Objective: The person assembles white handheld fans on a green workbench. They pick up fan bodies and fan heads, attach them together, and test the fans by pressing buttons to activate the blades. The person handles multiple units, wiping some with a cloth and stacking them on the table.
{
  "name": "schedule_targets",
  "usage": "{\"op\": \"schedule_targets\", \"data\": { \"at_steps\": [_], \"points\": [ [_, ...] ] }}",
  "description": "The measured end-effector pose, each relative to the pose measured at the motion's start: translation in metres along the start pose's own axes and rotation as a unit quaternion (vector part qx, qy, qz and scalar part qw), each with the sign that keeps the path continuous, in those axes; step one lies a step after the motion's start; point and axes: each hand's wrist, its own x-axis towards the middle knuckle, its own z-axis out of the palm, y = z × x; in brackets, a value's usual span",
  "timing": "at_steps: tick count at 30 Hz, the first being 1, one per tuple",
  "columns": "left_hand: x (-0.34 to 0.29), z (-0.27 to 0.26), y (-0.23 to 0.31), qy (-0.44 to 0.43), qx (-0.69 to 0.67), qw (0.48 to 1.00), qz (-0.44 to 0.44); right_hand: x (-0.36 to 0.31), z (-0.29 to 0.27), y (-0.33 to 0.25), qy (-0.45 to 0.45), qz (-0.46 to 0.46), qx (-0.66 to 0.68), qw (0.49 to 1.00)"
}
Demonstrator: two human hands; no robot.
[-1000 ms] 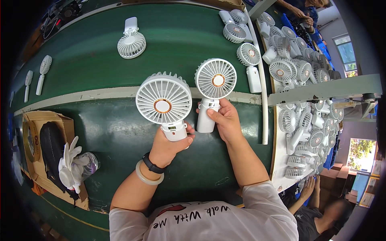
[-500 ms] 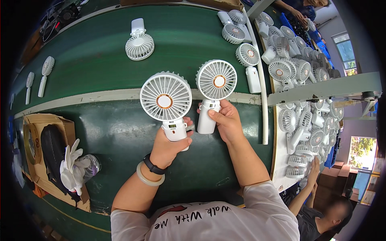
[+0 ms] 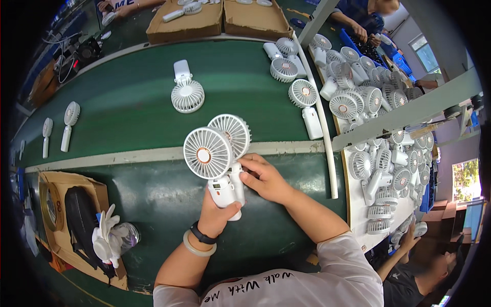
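My left hand (image 3: 214, 217) is closed round the handle of a white handheld fan (image 3: 222, 192), with a copper-coloured ring at its hub and a small display on the handle. Close behind it, partly covered, stands a second white handheld fan (image 3: 237, 134). The thumb and fingers of my right hand (image 3: 267, 180) grip that second fan's handle. The two handles are side by side and look to be touching, with the round heads overlapping. Both fans are upright above the green bench (image 3: 153, 204).
A green belt (image 3: 128, 117) beyond the pale strip carries several fans, one lying head-down (image 3: 187, 96). Many fans crowd the white table (image 3: 368, 235) at right, under a grey beam (image 3: 409, 120). At left a cardboard box (image 3: 99, 192) holds a black case and white gloves. Co-workers sit nearby.
The right hand has brought its fan left, behind the left hand's fan; earlier the two were apart. My view has shifted, showing cardboard trays at the far side. The co-worker at lower right now holds a fan.
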Motion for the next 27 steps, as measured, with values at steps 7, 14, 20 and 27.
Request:
{"op": "schedule_targets", "data": {
  "at_steps": [7, 14, 20, 27],
  "points": [
    [-0.001, 0.0, 0.0, 0.02, 0.008, 1.0, -0.018, 0.09, -0.091, 0.011, 0.183, -0.104, -0.214, 0.954],
    [0.0, 0.003, 0.002, 0.001, 0.073, 0.997, -0.03, 0.183, -0.175, 0.058, 0.273, 0.026, -0.587, 0.762],
    [0.0, 0.001, 0.002, -0.004, 0.098, 0.995, -0.032, 0.179, -0.131, 0.053, 0.226, 0.08, -0.63, 0.739],
    [-0.003, 0.005, 0.001, 0.016, 0.106, 0.994, -0.026, 0.131, -0.073, 0.026, 0.139, -0.168, -0.318, 0.923]
  ]
}}
